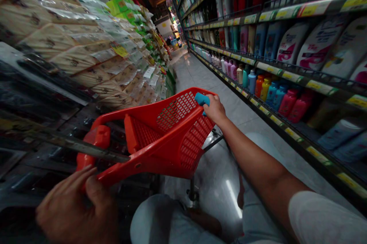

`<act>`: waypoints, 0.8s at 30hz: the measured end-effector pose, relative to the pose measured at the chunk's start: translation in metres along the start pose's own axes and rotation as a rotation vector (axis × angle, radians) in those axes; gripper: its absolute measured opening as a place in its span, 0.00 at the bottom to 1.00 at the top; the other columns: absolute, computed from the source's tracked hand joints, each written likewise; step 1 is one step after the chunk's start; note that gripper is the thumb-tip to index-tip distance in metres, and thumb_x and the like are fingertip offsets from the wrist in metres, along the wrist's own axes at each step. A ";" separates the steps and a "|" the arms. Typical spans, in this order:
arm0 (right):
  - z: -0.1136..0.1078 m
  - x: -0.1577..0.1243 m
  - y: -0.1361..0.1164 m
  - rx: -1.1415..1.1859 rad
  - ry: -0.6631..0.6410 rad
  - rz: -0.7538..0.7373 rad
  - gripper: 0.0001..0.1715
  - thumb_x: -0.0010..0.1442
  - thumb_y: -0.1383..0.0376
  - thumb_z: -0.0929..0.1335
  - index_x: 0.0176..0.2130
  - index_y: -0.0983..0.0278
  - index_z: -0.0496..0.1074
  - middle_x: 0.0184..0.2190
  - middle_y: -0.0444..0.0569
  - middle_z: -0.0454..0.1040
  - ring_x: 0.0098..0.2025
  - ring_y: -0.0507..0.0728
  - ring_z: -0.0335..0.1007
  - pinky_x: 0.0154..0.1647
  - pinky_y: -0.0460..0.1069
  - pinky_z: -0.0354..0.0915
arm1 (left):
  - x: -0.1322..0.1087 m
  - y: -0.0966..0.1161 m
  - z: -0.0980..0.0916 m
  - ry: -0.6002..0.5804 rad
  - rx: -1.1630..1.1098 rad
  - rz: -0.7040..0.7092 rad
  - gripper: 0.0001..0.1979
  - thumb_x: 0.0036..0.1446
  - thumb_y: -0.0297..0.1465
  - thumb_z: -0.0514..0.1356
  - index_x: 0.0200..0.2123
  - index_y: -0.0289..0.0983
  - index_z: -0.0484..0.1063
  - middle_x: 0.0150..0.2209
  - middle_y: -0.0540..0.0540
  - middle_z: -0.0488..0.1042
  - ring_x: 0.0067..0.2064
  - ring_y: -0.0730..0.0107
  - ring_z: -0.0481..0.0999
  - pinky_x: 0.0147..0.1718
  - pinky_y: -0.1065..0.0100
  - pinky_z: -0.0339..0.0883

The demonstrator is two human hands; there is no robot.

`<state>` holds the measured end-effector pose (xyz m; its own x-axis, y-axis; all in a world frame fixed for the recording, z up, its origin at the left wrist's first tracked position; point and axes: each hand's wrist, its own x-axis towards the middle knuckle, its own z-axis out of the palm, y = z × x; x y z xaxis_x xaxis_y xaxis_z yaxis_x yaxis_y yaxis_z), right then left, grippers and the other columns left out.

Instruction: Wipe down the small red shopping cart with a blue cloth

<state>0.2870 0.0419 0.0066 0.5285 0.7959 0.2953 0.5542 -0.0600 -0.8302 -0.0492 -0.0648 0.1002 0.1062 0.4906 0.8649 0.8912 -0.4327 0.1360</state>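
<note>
A red plastic shopping cart (160, 160) with lattice sides stands tilted across the middle of the view. My right hand (215, 108) is closed around a blue cloth (202, 99), pressed against the cart's rim at its far right corner. At the lower left, my left hand (77, 205) grips the near end of the cart, fingers and thumb curled about the red bar. That hand is slightly blurred, and its palm side is hidden. The inside of the basket shows only its red lattice walls and a red flap (131, 135).
Shelves (286, 72) of shampoo and lotion bottles run along the right. Stacked tissue packs (71, 41) rise on the left, with a metal rail (86, 150) jutting toward the cart. A grey tiled aisle floor (186, 68) leads away between them.
</note>
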 end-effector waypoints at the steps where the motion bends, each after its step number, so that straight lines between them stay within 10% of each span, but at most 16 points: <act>1: 0.000 -0.011 -0.016 -0.040 -0.080 -0.046 0.20 0.62 0.70 0.63 0.53 0.69 0.72 0.49 0.54 0.69 0.48 0.59 0.73 0.54 0.54 0.67 | 0.003 -0.007 0.000 -0.020 0.033 -0.026 0.12 0.63 0.36 0.53 0.42 0.46 0.77 0.48 0.51 0.80 0.53 0.46 0.76 0.59 0.39 0.63; 6: 0.017 -0.074 -0.070 -0.039 -0.288 -0.469 0.22 0.60 0.68 0.68 0.53 0.57 0.73 0.49 0.49 0.69 0.41 0.58 0.73 0.43 0.53 0.72 | 0.008 -0.032 0.012 -0.022 0.193 0.037 0.17 0.67 0.38 0.48 0.32 0.43 0.74 0.30 0.48 0.75 0.41 0.55 0.76 0.59 0.38 0.64; 12: 0.023 -0.069 -0.068 -0.127 -0.158 -0.159 0.19 0.62 0.70 0.66 0.53 0.63 0.73 0.50 0.56 0.66 0.38 0.59 0.73 0.44 0.58 0.73 | 0.005 -0.028 0.004 -0.152 0.249 0.068 0.18 0.68 0.37 0.48 0.33 0.40 0.75 0.30 0.44 0.76 0.38 0.58 0.74 0.55 0.47 0.66; 19: 0.053 -0.145 -0.078 0.271 -0.169 -0.580 0.33 0.58 0.72 0.67 0.61 0.55 0.65 0.60 0.54 0.60 0.55 0.63 0.69 0.54 0.57 0.72 | -0.004 0.000 0.007 -0.078 0.275 0.040 0.15 0.68 0.36 0.51 0.32 0.40 0.74 0.31 0.43 0.78 0.39 0.59 0.74 0.55 0.50 0.65; 24: 0.077 -0.136 -0.024 0.332 0.010 -0.131 0.28 0.57 0.74 0.63 0.57 0.66 0.65 0.55 0.61 0.64 0.58 0.66 0.67 0.58 0.63 0.69 | -0.010 0.016 0.004 -0.071 0.267 0.119 0.15 0.68 0.36 0.51 0.35 0.40 0.76 0.31 0.43 0.78 0.38 0.59 0.73 0.53 0.53 0.65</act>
<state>0.1526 -0.0187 -0.0498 0.4738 0.7781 0.4124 0.3792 0.2424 -0.8930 -0.0339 -0.0731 0.0920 0.2386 0.5040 0.8301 0.9542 -0.2805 -0.1040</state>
